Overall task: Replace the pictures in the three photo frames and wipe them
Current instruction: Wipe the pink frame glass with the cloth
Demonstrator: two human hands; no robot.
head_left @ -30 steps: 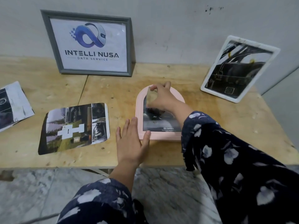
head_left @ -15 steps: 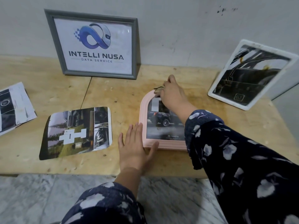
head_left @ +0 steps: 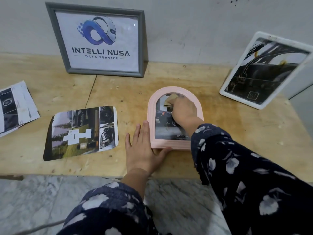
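Beyond the left hand, the grey rectangular wooden frame leans on the wall holding a logo print; beyond the right hand, the white rounded frame holds a dark car picture. Between the hands, flat on the plywood table, the pink arched frame holds a truck photo. The right hand, closed on a tan cloth, has slid from the arch's top onto the glass, so wiping is underway. The left hand lies flat and open, bracing the frame's corner.
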